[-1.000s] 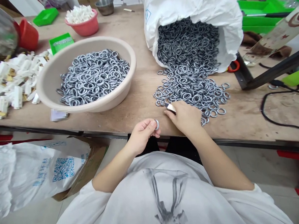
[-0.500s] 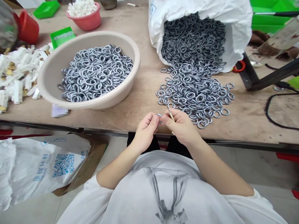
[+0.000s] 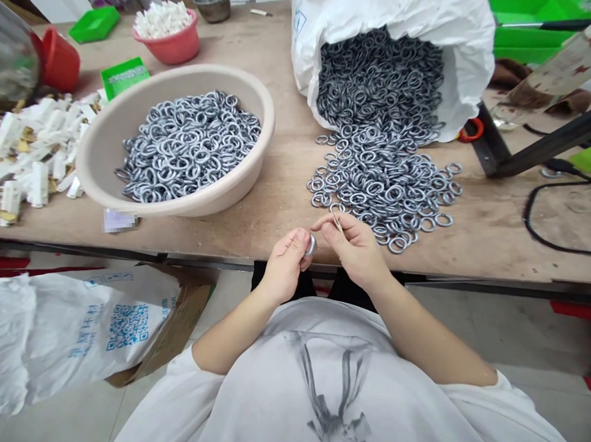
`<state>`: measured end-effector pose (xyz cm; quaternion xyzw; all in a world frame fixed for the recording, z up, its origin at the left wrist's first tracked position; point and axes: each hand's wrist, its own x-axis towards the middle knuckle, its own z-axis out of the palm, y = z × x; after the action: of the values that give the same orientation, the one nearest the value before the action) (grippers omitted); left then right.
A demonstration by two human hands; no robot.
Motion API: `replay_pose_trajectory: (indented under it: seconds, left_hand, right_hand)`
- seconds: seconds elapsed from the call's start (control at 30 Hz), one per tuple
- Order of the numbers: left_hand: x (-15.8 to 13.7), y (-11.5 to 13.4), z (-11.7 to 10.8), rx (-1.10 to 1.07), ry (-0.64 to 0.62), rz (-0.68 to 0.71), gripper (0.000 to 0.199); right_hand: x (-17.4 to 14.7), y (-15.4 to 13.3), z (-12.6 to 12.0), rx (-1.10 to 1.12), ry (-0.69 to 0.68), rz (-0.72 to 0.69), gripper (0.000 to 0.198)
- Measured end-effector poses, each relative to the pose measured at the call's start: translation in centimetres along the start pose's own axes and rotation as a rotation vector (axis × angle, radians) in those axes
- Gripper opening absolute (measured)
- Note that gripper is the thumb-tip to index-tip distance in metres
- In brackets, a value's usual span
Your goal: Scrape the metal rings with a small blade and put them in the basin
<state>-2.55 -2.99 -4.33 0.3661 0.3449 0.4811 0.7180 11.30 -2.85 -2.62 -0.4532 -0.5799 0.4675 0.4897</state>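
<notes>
My left hand (image 3: 288, 264) pinches one grey ring (image 3: 310, 245) between thumb and fingertips, just over the table's front edge. A short gap to its right, my right hand (image 3: 357, 247) is closed around a thin, pale, stick-like tool (image 3: 337, 222); its exact kind is hard to make out. Right beyond that hand lies a loose heap of grey rings (image 3: 383, 182), spilling from a white sack (image 3: 392, 5) that rests on its side. Left of my hands, a wide beige basin (image 3: 264, 126) holds many more such rings.
White and brass-coloured parts (image 3: 37, 180) cover the left of the table, near a red cup (image 3: 60, 58) and a green tray (image 3: 125, 78). A pink bowl (image 3: 175, 49) of white pieces stands behind the basin. At right are a dark metal bar (image 3: 551, 145) and a black cable (image 3: 528, 217).
My hands have drawn apart slightly. The ring now shows upright in my left fingers, and my right fingers no longer touch it. The tool stays in my right hand.
</notes>
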Motion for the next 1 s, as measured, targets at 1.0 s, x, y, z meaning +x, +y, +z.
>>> replay_pose_trajectory:
  seconds: [1.0]
  left_hand:
    - [0.5,2.6,-1.8,-0.143,0.116,-0.217,0.031]
  right_hand:
    - [5.9,1.0,-1.9,-1.226,0.088,0.089,0.019]
